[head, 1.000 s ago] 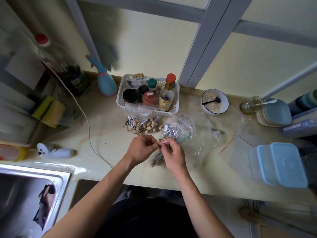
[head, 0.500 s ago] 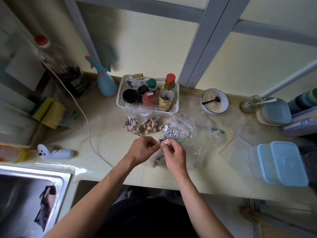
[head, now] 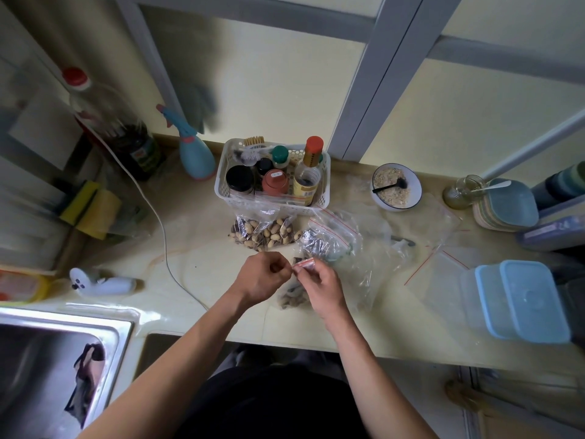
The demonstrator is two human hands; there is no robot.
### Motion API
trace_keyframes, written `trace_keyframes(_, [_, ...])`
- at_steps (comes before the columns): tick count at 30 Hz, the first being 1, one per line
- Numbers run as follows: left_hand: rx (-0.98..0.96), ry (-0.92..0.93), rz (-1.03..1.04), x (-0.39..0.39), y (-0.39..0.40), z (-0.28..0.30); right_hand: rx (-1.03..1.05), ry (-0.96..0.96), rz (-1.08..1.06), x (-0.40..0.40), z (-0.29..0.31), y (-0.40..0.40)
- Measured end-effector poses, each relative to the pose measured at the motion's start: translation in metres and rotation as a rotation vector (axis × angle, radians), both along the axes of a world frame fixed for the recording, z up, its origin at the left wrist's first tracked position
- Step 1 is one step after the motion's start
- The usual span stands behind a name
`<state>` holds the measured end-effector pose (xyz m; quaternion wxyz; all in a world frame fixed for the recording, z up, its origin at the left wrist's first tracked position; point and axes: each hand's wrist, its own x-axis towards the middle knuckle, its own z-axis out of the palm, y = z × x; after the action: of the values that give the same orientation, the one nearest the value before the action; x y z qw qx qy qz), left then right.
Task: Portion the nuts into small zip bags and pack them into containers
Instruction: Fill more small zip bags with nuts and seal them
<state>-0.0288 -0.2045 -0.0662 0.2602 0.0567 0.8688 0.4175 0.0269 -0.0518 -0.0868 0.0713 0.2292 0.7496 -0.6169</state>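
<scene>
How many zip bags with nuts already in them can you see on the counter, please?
3. One bag of pale nuts lies before the white basket; one dark-filled bag is right of it; one bag is pinched by both hands. More may hide among loose plastic.

Lighting: soft, even daylight tone, moderately dim; wall pale and brighter than the bench. Shadows: faint, diffuse under both arms; dark zone at bottom centre. Glare: pale sheen on sink rim and on the clear bags. Distortion: strong wide-angle bending of frame bars at edges. Blur: left edge smeared, bottle and sponges soft; centre sharp.
</scene>
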Motion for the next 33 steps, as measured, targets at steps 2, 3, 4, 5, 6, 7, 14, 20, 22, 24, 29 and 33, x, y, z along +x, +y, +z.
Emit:
trace_keyframes(2, [-0.040,0.026,-0.010,0.001,0.001,-0.002,0.045,0.004,0.007,0.001,0.000,-0.001])
trace_keyframes(3, [-0.057,0.038,-0.014,0.001,0.001,-0.003,0.071,0.011,0.010,0.001,0.002,-0.002])
trace_keyframes(4, [-0.071,0.050,-0.018,0.001,0.002,-0.003,0.109,0.033,0.021,0.002,0.001,-0.001])
trace_keyframes(5, [-0.083,0.061,-0.024,0.001,0.002,-0.004,0.145,0.044,0.026,0.002,0.001,-0.001])
trace_keyframes(6, [-0.093,0.070,-0.030,0.002,0.002,-0.005,0.157,0.051,0.037,0.003,0.001,-0.001])
trace_keyframes(7, [-0.102,0.078,-0.036,0.002,0.002,-0.006,0.153,0.045,0.035,0.003,0.003,-0.002])
trace_keyframes(14, [-0.033,0.019,-0.025,0.004,-0.001,-0.004,0.153,0.048,0.001,0.005,-0.002,-0.003])
trace_keyframes(20, [0.071,-0.102,0.027,0.004,-0.008,-0.003,0.049,0.007,-0.045,0.005,0.000,-0.001])
trace_keyframes(22, [0.064,-0.090,0.023,0.005,-0.009,-0.001,-0.006,-0.014,-0.067,0.006,0.000,0.003])
trace_keyframes(24, [0.032,-0.056,0.004,0.005,-0.009,0.000,-0.065,-0.023,-0.083,0.008,0.002,0.006])
trace_keyframes(29, [0.040,-0.032,-0.030,0.007,-0.009,0.000,-0.181,-0.001,-0.042,0.010,0.005,0.009])
trace_keyframes(33, [0.065,-0.025,-0.053,0.011,-0.007,0.001,-0.200,-0.021,-0.036,0.010,0.004,0.013])
